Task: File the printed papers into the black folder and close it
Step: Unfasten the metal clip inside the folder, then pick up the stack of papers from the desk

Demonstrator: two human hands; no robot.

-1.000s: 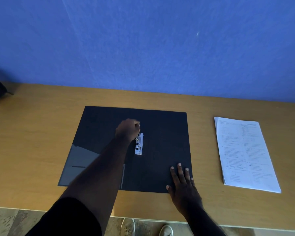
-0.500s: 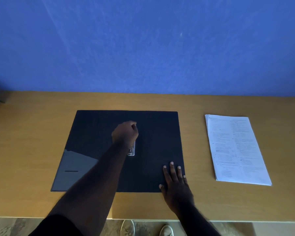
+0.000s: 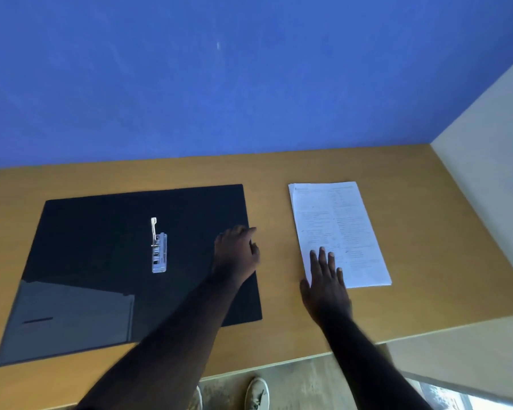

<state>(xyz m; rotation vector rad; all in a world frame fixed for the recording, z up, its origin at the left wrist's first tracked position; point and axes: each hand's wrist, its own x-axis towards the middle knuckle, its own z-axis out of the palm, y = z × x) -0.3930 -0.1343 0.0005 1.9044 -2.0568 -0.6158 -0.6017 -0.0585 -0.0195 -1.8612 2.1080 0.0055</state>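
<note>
Folder (image 3: pixel 107 255) lies open flat on desk (image 3: pixel 427 261). Metal clip (image 3: pixel 158 252) at its centre now has lever up at 12 o'clock; 0.5 s ago left hand was on it. Left hand (image 3: pixel 237 255) has since moved to folder's 3 o'clock edge, fingers loosely curled, holding nothing. Right hand (image 3: pixel 326 279) has left the folder corner, now flat, fingers apart, on papers' 7 o'clock corner. Papers (image 3: pixel 341 229) lie well to folder's 3 o'clock, not yet lifted. Judgement: clip prob. released; pickup of sheets next.
</note>
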